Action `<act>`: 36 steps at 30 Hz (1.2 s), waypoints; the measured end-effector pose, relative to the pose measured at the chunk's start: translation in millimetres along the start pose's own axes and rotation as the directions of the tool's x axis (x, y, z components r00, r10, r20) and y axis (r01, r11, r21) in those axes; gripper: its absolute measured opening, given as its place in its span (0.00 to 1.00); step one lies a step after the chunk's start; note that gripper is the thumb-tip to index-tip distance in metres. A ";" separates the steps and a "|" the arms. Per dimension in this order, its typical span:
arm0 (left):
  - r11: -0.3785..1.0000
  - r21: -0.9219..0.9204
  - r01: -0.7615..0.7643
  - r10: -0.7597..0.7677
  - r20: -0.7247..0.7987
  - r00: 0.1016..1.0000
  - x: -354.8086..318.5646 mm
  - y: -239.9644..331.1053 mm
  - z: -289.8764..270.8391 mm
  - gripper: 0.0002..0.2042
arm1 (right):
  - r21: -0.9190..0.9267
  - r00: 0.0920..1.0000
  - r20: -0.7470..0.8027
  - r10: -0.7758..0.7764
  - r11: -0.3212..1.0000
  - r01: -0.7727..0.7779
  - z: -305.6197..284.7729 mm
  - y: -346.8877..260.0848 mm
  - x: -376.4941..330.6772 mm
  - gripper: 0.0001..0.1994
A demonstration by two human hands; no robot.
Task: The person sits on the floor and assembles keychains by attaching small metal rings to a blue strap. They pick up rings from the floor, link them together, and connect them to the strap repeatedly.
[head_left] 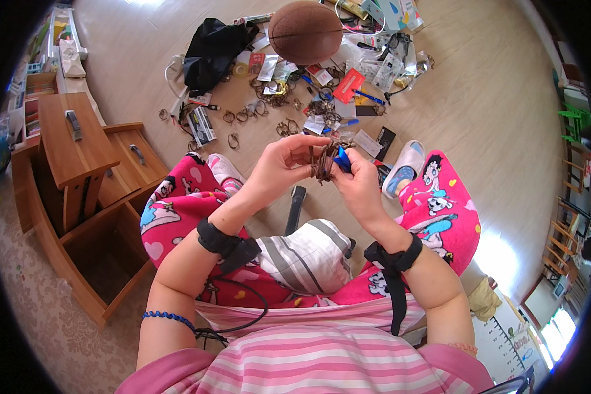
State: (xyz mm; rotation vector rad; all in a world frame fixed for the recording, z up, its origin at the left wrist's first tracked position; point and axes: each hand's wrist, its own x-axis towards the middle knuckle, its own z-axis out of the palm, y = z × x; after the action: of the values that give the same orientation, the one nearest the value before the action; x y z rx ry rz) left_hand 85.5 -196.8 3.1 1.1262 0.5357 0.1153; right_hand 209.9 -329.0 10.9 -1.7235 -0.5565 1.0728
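Observation:
My left hand point(284, 164) and my right hand point(354, 178) meet in front of me, above my knees. Together they pinch a bunch of thin brown rings point(323, 161), bangle-like, with the fingers of both hands closed on it. A small blue thing point(343, 159) is tucked in my right hand's fingers beside the bunch. Each wrist carries a black strap. More brown rings point(261, 110) lie scattered on the wooden floor beyond my hands.
A brown oval ball point(305, 31) lies among a heap of packets, pens, cards and a black bag point(211, 49) on the floor ahead. A wooden cabinet with pulled-out drawers point(79, 157) stands at my left. A striped cloth point(308, 256) rests in my lap.

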 end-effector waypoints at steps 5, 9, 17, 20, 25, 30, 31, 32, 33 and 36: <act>0.934 0.352 -0.065 0.101 -0.085 0.991 1.3 -3.1 -2.4 0.25 | 0.226 0.973 0.168 0.160 0.954 -0.196 -2.4 13.0 7.8 0.08; 0.673 0.718 -0.177 0.328 -0.075 0.942 3.9 -2.2 -10.5 0.24 | 0.067 0.979 0.170 0.116 0.989 -0.129 -3.1 29.9 11.1 0.13; 0.534 0.782 -0.322 0.412 0.092 0.907 5.1 8.2 -14.5 0.21 | -0.366 0.993 0.117 0.025 0.931 0.020 -14.6 39.8 10.1 0.18; 0.539 0.783 -0.312 0.367 0.115 0.923 4.1 12.9 -15.4 0.19 | -0.378 0.992 0.103 -0.067 0.920 0.101 -17.1 34.6 11.3 0.21; 0.519 0.806 -0.283 0.378 0.080 0.922 0.9 11.2 -12.0 0.18 | -0.356 0.992 0.113 -0.050 0.930 0.087 -15.6 33.0 11.6 0.22; 0.674 0.709 -0.209 0.340 -0.046 0.939 3.0 9.5 -14.0 0.16 | -0.347 0.988 0.111 -0.105 0.928 0.137 -14.4 33.8 14.2 0.21; 0.707 0.672 -0.220 0.337 -0.047 0.940 3.5 9.8 -14.0 0.16 | -0.335 0.991 0.113 -0.075 0.936 0.109 -13.7 32.3 14.4 0.20; 0.698 0.681 -0.222 0.343 -0.045 0.938 3.6 9.9 -13.7 0.17 | -0.291 0.986 0.119 -0.119 0.945 0.149 -12.7 30.2 14.5 0.19; 0.692 0.685 -0.229 0.348 -0.038 0.937 3.8 10.3 -13.3 0.17 | -0.257 0.982 0.121 -0.142 0.951 0.169 -12.0 27.4 15.6 0.18; 0.708 0.669 -0.226 0.311 -0.008 0.950 3.1 10.8 -10.3 0.19 | -0.091 0.981 0.141 -0.133 0.985 0.146 -8.6 17.3 15.5 0.16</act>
State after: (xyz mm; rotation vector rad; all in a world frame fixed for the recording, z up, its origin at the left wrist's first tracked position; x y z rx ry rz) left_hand 85.3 -182.5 8.3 1.9168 0.5286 0.2634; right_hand 223.1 -328.4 -10.1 -1.6797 -0.8178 1.0815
